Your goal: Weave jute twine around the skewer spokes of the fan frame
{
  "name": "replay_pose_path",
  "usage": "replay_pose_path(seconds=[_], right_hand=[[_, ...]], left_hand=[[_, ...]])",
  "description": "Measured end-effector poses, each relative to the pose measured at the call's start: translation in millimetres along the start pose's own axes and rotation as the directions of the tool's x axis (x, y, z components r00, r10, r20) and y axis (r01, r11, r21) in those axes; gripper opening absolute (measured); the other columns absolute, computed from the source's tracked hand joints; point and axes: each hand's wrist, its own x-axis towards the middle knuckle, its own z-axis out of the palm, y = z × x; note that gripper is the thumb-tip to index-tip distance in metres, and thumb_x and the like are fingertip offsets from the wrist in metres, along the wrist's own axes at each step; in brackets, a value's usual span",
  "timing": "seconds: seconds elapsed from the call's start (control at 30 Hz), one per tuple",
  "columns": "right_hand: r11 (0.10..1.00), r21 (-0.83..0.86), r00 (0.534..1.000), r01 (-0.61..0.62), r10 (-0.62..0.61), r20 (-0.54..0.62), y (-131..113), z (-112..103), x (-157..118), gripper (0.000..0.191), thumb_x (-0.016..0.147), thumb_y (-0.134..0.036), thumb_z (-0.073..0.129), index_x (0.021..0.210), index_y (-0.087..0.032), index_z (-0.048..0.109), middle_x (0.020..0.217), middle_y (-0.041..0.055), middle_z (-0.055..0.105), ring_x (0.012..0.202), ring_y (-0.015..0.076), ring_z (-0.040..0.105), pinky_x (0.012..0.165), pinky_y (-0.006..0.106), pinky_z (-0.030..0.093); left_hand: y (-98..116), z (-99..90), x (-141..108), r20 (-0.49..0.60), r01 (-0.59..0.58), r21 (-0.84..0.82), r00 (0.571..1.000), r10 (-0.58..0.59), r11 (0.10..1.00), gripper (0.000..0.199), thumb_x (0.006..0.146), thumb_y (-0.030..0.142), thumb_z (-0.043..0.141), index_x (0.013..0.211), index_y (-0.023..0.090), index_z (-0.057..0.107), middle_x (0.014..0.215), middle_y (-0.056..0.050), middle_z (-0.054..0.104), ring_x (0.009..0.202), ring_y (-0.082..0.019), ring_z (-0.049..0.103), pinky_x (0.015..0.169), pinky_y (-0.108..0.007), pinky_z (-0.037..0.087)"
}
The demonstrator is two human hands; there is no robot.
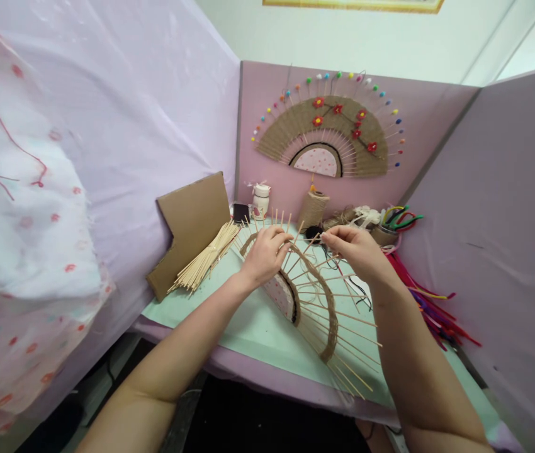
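Pale-green bench [248, 324], centre: semicircular fan frame [328, 292] of wooden sticks [357, 328] and brown twine [333, 321], left hand [266, 255] closed on its sticks, right hand [355, 247] pinching a thin pale strand [306, 240] that could, overtightened, bend them.

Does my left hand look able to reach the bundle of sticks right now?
Probably yes: the bundle of sticks lies left of your left hand, with at most a few stick ends between. That hand holds the half-woven fan, though, so it would likely need to let go.
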Motion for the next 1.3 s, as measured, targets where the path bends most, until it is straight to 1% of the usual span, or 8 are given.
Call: replay_pose_path(seconds=[0.2, 0.4, 0.53, 0.63, 0.8, 1.0, 1.2, 1.3], right_hand=[[0.994, -0.09, 0.998, 0.057, -0.058, -0.012, -20.2, -0.5, 6.9, 0.039, 0.075, -0.054, 0.066, 0.07, -0.016, 0.061, 0.057, -0.0034, 0.048, 0.05, 0.0082, 0.036, 0.048, 0.024, 0.027], [0.89, -0.348, 0.953, 0.294, -0.302, 0.031, -42.3, 4.4, 3.2, 0.03, 0.08, -0.046, 0.064, 0.072, -0.017, 0.064, 0.067, 0.0018, 0.061, 0.059, 0.0121, 0.048, 0.056, 0.026, 0.036], [0.865, -0.337, 0.923, 0.371, -0.382, 0.035, -41.7, -1.8, -11.5, 0.022, 0.084, -0.04, 0.062, 0.09, -0.019, 0.065, 0.072, 0.0009, 0.06, 0.062, 0.0126, 0.05, 0.06, 0.026, 0.038], [0.922, -0.187, 0.939, 0.339, -0.344, 0.004, -26.1, -8.7, -19.6, 0.027, 0.087, -0.041, 0.057, 0.102, -0.02, 0.062, 0.07, -0.0005, 0.056, 0.06, 0.0125, 0.048, 0.056, 0.026, 0.037], [0.986, 0.002, 0.983, 0.168, -0.167, -0.078, 14.4, -8.7, -30.8, 0.026, 0.083, -0.042, 0.061, 0.096, -0.019, 0.064, 0.067, -0.0008, 0.054, 0.06, 0.0119, 0.046, 0.054, 0.025, 0.034], [0.993, 0.096, 0.963, -0.064, 0.037, 0.266, 36.3, -4.4, -41.0, 0.039, 0.08, -0.045, 0.064, 0.108, -0.019, 0.07, 0.073, 0.0013, 0.057, 0.059, 0.0103, 0.04, 0.055, 0.025, 0.031], [0.978, 0.147, 0.963, -0.145, 0.105, 0.247, 32.8, 9.2, -44.5, 0.045, 0.079, -0.049, 0.064, 0.115, -0.022, 0.065, 0.074, 0.0001, 0.055, 0.063, 0.0121, 0.044, 0.058, 0.025, 0.035], [0.965, 0.204, 0.964, -0.168, 0.117, 0.241, 36.0, 17.2, -48.0, 0.042, 0.08, -0.048, 0.064, 0.113, -0.023, 0.065, 0.077, 0.0, 0.056, 0.064, 0.0119, 0.045, 0.06, 0.026, 0.037]], left_hand=[[6.9, 0.7, 1.1, -0.008, 0.027, 0.022, 1.0, -0.027, 0.999, 0.022, 0.092, 0.034, 0.05, 0.098, 0.019, 0.065, 0.103, -0.008, 0.058, 0.101, -0.021, 0.049, 0.096, -0.037, 0.04], [8.3, 2.8, 0.7, -0.022, 0.059, 0.033, 0.998, -0.058, 0.998, 0.019, 0.092, 0.033, 0.051, 0.095, 0.02, 0.065, 0.102, -0.006, 0.057, 0.1, -0.021, 0.048, 0.095, -0.037, 0.04], [7.4, 4.0, 0.9, -0.038, 0.059, 0.032, 0.998, -0.058, 0.998, 0.02, 0.092, 0.034, 0.051, 0.093, 0.019, 0.065, 0.102, -0.007, 0.058, 0.1, -0.022, 0.048, 0.095, -0.037, 0.04], [5.6, 6.0, 1.2, -0.047, 0.046, 0.035, 0.998, -0.044, 0.998, 0.02, 0.092, 0.033, 0.051, 0.094, 0.019, 0.064, 0.103, -0.007, 0.058, 0.102, -0.021, 0.049, 0.095, -0.037, 0.039], [4.6, 8.8, 0.0, -0.058, 0.02, 0.057, 0.998, -0.017, 0.998, 0.02, 0.092, 0.033, 0.051, 0.097, 0.018, 0.064, 0.104, -0.007, 0.059, 0.101, -0.021, 0.049, 0.094, -0.036, 0.039], [6.8, 7.7, -2.2, -0.064, -0.012, 0.07, 0.998, 0.017, 0.997, 0.021, 0.093, 0.032, 0.05, 0.101, 0.019, 0.064, 0.104, -0.007, 0.059, 0.1, -0.021, 0.049, 0.094, -0.036, 0.039], [2.2, 6.6, -6.7, -0.081, -0.018, 0.06, 0.996, 0.023, 0.998, 0.019, 0.093, 0.03, 0.05, 0.102, 0.019, 0.063, 0.106, -0.008, 0.058, 0.103, -0.021, 0.05, 0.095, -0.039, 0.04], [4.0, 7.3, -10.9, -0.189, -0.051, 0.026, 0.98, 0.055, 0.998, 0.02, 0.091, 0.026, 0.051, 0.108, 0.018, 0.058, 0.112, -0.01, 0.057, 0.108, -0.022, 0.05, 0.096, -0.039, 0.041]])
